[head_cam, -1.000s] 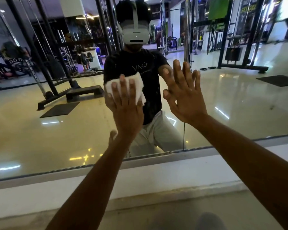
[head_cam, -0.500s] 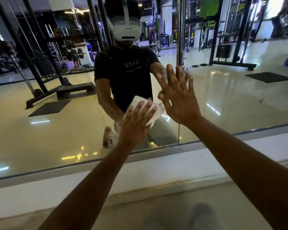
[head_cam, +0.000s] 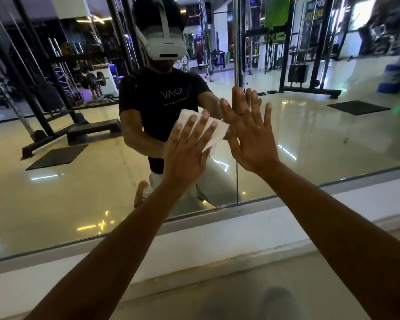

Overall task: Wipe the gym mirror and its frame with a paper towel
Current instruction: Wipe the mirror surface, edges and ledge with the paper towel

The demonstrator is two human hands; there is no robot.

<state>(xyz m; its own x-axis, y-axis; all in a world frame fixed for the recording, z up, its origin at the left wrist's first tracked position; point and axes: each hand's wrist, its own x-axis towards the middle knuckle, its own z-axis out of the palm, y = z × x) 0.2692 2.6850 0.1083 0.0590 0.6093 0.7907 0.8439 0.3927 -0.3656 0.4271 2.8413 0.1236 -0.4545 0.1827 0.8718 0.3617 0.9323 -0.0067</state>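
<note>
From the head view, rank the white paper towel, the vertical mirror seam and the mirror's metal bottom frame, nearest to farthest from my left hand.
1. White paper towel: pressed under the left hand.
2. Vertical mirror seam: to the right of that hand.
3. Mirror's metal bottom frame: below, along the wall.

This is a gym, seen reflected in a large wall mirror (head_cam: 56,192) with a metal frame (head_cam: 217,218) along its bottom edge. The glass shows black cable machines (head_cam: 310,65), a rack of barbell bars (head_cam: 62,49), a dumbbell (head_cam: 95,78), and a step platform (head_cam: 94,132). Dark rubber mats (head_cam: 358,107) lie on a glossy pale floor (head_cam: 310,139).
</note>
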